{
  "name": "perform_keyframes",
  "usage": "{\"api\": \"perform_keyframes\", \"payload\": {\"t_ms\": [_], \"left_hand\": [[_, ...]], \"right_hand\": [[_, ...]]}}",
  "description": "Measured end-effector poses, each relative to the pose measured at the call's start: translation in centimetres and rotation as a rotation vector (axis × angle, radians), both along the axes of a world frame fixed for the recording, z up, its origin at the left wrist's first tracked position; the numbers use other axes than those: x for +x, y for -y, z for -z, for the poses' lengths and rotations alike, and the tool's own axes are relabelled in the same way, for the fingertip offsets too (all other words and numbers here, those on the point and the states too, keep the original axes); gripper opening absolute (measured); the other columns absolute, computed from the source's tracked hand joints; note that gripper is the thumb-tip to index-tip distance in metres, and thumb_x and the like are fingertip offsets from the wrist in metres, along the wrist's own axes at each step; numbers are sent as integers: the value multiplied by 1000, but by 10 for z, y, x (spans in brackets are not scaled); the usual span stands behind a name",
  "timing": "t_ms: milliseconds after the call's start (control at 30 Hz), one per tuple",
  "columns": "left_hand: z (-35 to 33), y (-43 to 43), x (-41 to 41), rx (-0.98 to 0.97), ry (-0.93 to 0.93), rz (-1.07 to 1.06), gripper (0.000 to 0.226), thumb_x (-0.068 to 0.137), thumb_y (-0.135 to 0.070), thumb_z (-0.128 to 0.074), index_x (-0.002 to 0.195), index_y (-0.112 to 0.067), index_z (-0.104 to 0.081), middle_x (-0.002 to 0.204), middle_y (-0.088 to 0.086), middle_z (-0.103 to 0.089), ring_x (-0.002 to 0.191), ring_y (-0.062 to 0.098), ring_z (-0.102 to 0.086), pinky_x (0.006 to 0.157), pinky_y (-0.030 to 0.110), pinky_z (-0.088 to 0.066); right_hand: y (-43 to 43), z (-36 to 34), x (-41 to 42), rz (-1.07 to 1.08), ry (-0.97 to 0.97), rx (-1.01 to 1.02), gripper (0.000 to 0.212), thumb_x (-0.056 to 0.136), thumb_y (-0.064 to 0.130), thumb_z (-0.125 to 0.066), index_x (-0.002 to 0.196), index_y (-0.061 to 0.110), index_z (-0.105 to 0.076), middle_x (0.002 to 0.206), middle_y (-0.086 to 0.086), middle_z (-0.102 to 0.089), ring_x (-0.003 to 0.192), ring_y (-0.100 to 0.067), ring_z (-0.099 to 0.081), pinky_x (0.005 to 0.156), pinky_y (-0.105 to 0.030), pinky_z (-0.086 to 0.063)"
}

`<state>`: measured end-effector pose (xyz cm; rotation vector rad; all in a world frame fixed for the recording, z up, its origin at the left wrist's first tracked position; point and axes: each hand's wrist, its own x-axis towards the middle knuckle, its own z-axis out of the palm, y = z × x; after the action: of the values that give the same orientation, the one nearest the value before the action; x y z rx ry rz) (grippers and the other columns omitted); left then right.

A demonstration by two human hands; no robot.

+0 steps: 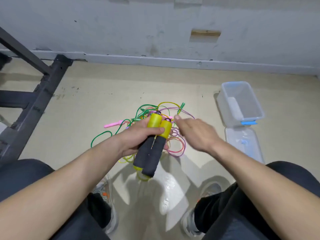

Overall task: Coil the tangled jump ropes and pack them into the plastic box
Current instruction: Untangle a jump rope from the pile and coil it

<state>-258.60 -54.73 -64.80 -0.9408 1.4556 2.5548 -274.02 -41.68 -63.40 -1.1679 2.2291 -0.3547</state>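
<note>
Your left grip [138, 135] clamps both yellow handles [153, 121]; the right grip [195, 134], fingers apart, hovers over the tangled ropes [166, 108] on the floor. Draw this rope free slowly before coiling.

Bare utility room: scuffed wall [155, 32], black metal frame [43, 87].

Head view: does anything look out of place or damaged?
The jump ropes lie in one tangled heap on the floor. The lid lies off the plastic box, flat beside it. The wall has a rectangular patch of missing surface.
</note>
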Motion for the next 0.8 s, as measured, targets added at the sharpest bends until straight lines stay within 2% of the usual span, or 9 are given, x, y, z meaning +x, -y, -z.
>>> {"api": "perform_keyframes", "payload": {"t_ms": [67, 133, 167, 300, 400, 467, 533, 700, 800], "left_hand": [[-8, -2, 14, -32, -46, 166, 42, 96, -3, -60, 136, -8, -51, 115, 15, -70, 93, 35, -69, 85, 49, -59], [-14, -2, 25, -55, -124, 377, 44, 92, -7, -65, 134, -6, -51, 122, 15, -68, 106, 40, -62, 94, 52, -52], [-17, 0, 28, -64, -160, 477, 46, 90, -12, -70, 133, -7, -53, 126, 14, -66, 110, 41, -59, 98, 54, -49], [-23, 13, 39, 1, -193, 676, 63, 86, -26, -77, 135, 4, -50, 126, 18, -63, 102, 35, -64, 89, 50, -54], [-24, 24, 45, 21, -237, 737, 45, 89, -17, -73, 128, -2, -57, 117, 15, -68, 91, 32, -70, 82, 48, -57], [-25, 33, 48, 17, -250, 729, 38, 89, -3, -63, 126, 0, -56, 118, 20, -66, 92, 32, -70, 80, 48, -58], [-24, 45, 52, -1, -214, 724, 37, 89, 2, -54, 126, 7, -53, 121, 27, -63, 89, 35, -70, 78, 47, -57], [1, 61, 60, -133, 2, 625, 31, 90, -2, -57, 120, 4, -61, 113, 30, -66, 92, 42, -67, 86, 51, -55], [24, 54, 57, -248, 78, 602, 44, 85, -12, -73, 122, 8, -59, 118, 39, -61, 104, 51, -62, 98, 61, -47]], "right_hand": [[-12, -5, -15, -82, 71, -198, 33, 82, 57, -50, 107, 35, -55, 115, 11, -54, 110, -17, -50, 100, -36, -41], [-17, -2, -18, -312, 185, -228, 90, 63, 58, -57, 148, 35, -34, 146, 9, -35, 137, -10, -31, 117, -28, -23], [-17, 5, -14, -389, 229, -213, 100, 62, 57, -62, 152, 37, -25, 157, 7, -26, 146, -8, -19, 120, -26, -15], [-7, 30, 5, -429, 444, -276, 54, 73, 26, -76, 126, 31, -65, 158, 8, -34, 149, -9, -23, 122, -37, -19], [-3, 38, 11, -416, 659, -234, 12, 84, 17, -69, 95, 11, -71, 104, 4, -64, 100, -12, -59, 92, -38, -43], [-1, 39, 8, -341, 706, -171, 26, 88, 22, -65, 88, -4, -64, 71, -10, -55, 69, -16, -54, 69, -38, -43], [0, 39, -4, -258, 675, -169, 41, 84, 28, -65, 83, -12, -55, 62, -9, -40, 58, -15, -42, 56, -34, -35], [-1, 19, -26, -11, 930, -354, 22, 76, 30, -74, 64, 19, -59, 60, -2, -35, 54, -14, -30, 55, -30, -28], [4, 12, -18, -26, 914, -392, 26, 87, 28, -64, 65, 16, -57, 56, 4, -40, 54, -13, -30, 55, -31, -26]]}}
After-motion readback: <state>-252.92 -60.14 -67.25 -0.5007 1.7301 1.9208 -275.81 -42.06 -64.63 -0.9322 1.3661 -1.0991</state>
